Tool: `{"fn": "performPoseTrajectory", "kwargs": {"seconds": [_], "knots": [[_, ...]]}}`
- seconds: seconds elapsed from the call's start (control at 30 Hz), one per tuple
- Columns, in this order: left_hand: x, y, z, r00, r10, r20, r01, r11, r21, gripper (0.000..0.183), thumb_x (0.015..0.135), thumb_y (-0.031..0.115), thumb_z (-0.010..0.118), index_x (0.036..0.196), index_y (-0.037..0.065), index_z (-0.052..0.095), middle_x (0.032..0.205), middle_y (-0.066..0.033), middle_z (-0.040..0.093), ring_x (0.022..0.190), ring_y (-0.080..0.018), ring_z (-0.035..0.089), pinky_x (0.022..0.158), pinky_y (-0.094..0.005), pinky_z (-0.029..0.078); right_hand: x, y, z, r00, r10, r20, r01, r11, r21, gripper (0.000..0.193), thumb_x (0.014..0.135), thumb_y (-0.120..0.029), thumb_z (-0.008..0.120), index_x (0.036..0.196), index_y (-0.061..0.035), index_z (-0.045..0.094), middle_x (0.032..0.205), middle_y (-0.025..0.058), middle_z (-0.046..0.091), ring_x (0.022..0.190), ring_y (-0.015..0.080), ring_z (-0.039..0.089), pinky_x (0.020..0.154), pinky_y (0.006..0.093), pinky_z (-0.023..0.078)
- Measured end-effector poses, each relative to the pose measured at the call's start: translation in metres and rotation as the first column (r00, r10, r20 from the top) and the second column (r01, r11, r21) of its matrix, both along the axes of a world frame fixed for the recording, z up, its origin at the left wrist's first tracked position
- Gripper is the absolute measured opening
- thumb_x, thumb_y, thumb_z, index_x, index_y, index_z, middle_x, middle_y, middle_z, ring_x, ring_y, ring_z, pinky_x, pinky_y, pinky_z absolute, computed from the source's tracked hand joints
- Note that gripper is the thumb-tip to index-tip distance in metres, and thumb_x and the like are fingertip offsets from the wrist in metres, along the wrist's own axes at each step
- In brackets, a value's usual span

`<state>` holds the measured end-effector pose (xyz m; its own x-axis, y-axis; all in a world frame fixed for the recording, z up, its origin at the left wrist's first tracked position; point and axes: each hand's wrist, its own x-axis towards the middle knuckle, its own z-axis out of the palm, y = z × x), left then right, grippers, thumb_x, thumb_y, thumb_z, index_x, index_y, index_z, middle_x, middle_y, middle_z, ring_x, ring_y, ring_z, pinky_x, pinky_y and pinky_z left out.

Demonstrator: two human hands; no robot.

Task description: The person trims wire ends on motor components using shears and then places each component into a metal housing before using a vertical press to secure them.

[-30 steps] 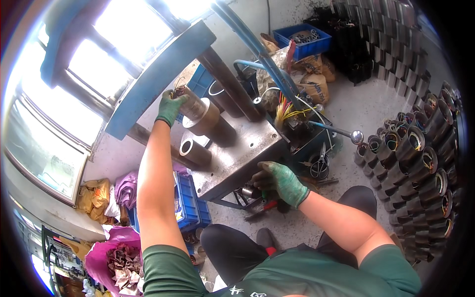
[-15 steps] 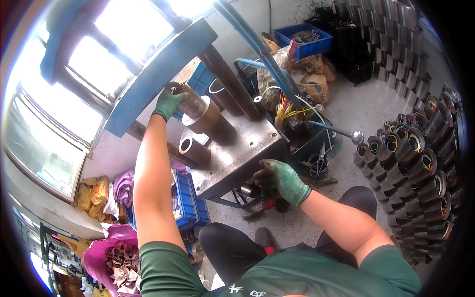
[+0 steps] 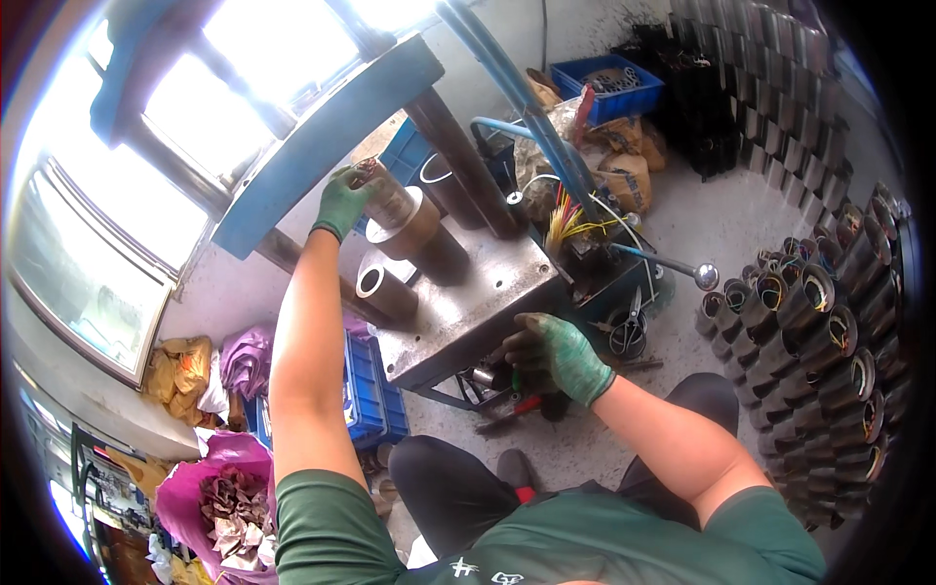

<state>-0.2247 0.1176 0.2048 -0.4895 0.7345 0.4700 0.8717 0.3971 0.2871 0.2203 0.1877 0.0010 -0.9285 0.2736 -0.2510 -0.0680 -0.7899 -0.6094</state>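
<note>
My left hand [image 3: 344, 202], in a green-coated glove, is at the top of a grey metal stator core [image 3: 392, 203], fingers curled against its upper side by the reddish wires. The core stands in a wider steel collar [image 3: 408, 237] on a dark upright cylinder [image 3: 444, 258], below the blue crossbeam [image 3: 327, 146] of a press. My right hand [image 3: 567, 361], gloved alike, hangs in front of the steel press table [image 3: 478, 304] with fingers loosely apart and nothing in them. A short steel tube [image 3: 388, 295] stands on the table's left part.
A lever with a ball knob [image 3: 706, 277] juts out right of the table. Scissors [image 3: 632, 322] lie below it. Stacked dark cylinders with wires [image 3: 819, 322] fill the right side. Blue crates [image 3: 375, 395] and a pink sack [image 3: 185, 497] stand at the left.
The view has shifted slightly. My left fingers have drawn back a little from over the core's top toward its side. My right hand stays nearly in place.
</note>
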Motion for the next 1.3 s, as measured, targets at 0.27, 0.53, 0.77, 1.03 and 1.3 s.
{"fn": "performPoseTrajectory", "kwargs": {"seconds": [0.27, 0.53, 0.77, 1.03, 1.3], "knots": [[0.060, -0.063, -0.059, 0.899, -0.255, 0.355, -0.040, 0.760, 0.648, 0.054, 0.094, 0.006, 0.073, 0.145, 0.002, 0.054, 0.134, -0.0151, 0.061, 0.114, -0.0232, 0.064, 0.095, -0.0327, 0.055, 0.002, 0.016, -0.007, 0.994, -0.061, -0.093, 0.068, 0.995, 0.073, 0.050, 0.104, -0.042, 0.061, 0.139, -0.0067, 0.056, 0.116, 0.0150, 0.073, 0.100, 0.0283, 0.073, 0.095, 0.0429, 0.055], [0.170, -0.335, -0.318, 0.677, 0.151, 0.720, -0.412, 0.889, 0.200, 0.045, 0.092, 0.010, 0.076, 0.134, -0.001, 0.063, 0.126, -0.0121, 0.071, 0.113, -0.0216, 0.068, 0.097, -0.0345, 0.055, 0.035, 0.017, 0.029, 0.988, -0.002, -0.152, 0.059, 0.928, 0.369, 0.050, 0.104, -0.029, 0.060, 0.143, 0.0021, 0.053, 0.114, 0.0171, 0.074, 0.103, 0.0273, 0.073, 0.095, 0.0406, 0.058], [0.319, -0.513, -0.524, 0.248, 0.672, 0.698, -0.815, 0.534, -0.225, 0.040, 0.088, 0.014, 0.078, 0.125, -0.001, 0.070, 0.117, -0.0148, 0.076, 0.108, -0.0247, 0.071, 0.099, -0.0365, 0.055, 0.070, 0.054, 0.035, 0.954, -0.083, -0.287, 0.294, 0.432, 0.853, 0.040, 0.098, -0.011, 0.057, 0.134, 0.0056, 0.063, 0.126, 0.0183, 0.071, 0.120, 0.0279, 0.066, 0.112, 0.0408, 0.046], [0.347, -0.508, -0.551, 0.042, 0.623, 0.781, -0.854, 0.428, -0.296, 0.062, 0.085, 0.016, 0.077, 0.142, 0.002, 0.057, 0.127, -0.0242, 0.069, 0.114, -0.0342, 0.069, 0.101, -0.0394, 0.054, 0.136, 0.081, 0.143, 0.986, -0.063, -0.152, -0.003, -0.930, 0.368, 0.027, 0.092, -0.002, 0.064, 0.119, -0.0012, 0.065, 0.118, 0.0129, 0.068, 0.119, 0.0300, 0.064, 0.126, 0.0546, 0.029], [0.248, -0.506, -0.579, -0.001, 0.819, 0.573, -0.760, 0.373, -0.533, 0.087, 0.082, 0.036, 0.077, 0.158, 0.010, 0.043, 0.140, -0.0267, 0.063, 0.128, -0.0395, 0.063, 0.109, -0.0448, 0.050, 0.144, 0.195, 0.099, 0.952, -0.287, 0.110, -0.216, -0.371, 0.903, 0.037, 0.095, 0.009, 0.049, 0.128, 0.0020, 0.065, 0.121, 0.0126, 0.070, 0.112, 0.0214, 0.067, 0.103, 0.0333, 0.051]]}}
